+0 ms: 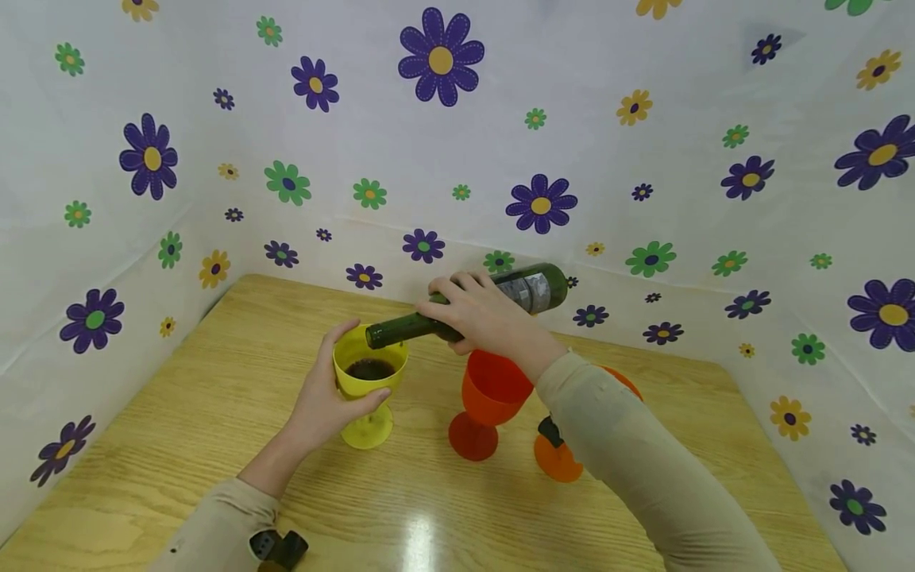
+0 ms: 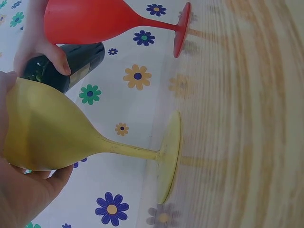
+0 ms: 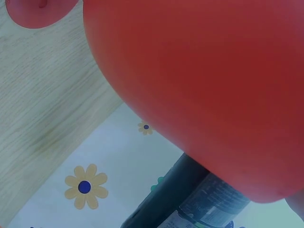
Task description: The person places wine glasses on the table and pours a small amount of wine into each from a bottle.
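Observation:
My left hand [image 1: 322,401] holds the bowl of a yellow goblet [image 1: 366,430], its fingers and thumb spread round the sides. Dark liquid [image 1: 369,369] lies inside that goblet, whose foot appears to stand on the table. A green glass bottle [image 1: 525,292] with a worn label is gripped around its shoulder and neck by my right hand [image 1: 480,314]. The bottle slopes down to the left, its mouth over the yellow goblet's rim; no stream is plainly visible. In the right wrist view, a red goblet [image 3: 190,85] hides most of the right hand and part of the bottle.
The red goblet stands on the wooden table [image 1: 236,381] under my right wrist. An orange goblet [image 1: 559,463] stands to its right, mostly hidden by my right forearm. A flower-patterned white cloth [image 1: 429,151] surrounds the table's back and sides.

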A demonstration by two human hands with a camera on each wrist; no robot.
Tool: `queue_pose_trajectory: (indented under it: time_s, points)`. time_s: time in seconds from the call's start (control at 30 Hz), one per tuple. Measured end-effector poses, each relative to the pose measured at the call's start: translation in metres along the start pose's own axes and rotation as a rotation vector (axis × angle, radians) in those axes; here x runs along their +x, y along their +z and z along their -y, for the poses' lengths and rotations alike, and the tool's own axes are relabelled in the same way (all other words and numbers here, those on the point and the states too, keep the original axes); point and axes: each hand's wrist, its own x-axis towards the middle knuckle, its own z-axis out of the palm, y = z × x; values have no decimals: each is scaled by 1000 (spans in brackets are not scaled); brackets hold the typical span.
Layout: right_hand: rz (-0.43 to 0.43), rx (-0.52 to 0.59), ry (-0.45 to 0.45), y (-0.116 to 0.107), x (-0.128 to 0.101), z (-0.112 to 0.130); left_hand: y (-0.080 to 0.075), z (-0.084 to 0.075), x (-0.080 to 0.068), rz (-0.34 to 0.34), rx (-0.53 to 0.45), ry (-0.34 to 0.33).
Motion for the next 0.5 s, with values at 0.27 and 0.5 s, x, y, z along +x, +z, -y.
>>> queue_pose_trajectory:
  time_s: [0.27, 0.5]
  points:
    - [39, 24, 18, -1, 2, 0, 0, 0, 0, 1, 10, -4]
    - [72, 17, 27, -2, 2, -2, 0, 0, 0, -1, 12, -7]
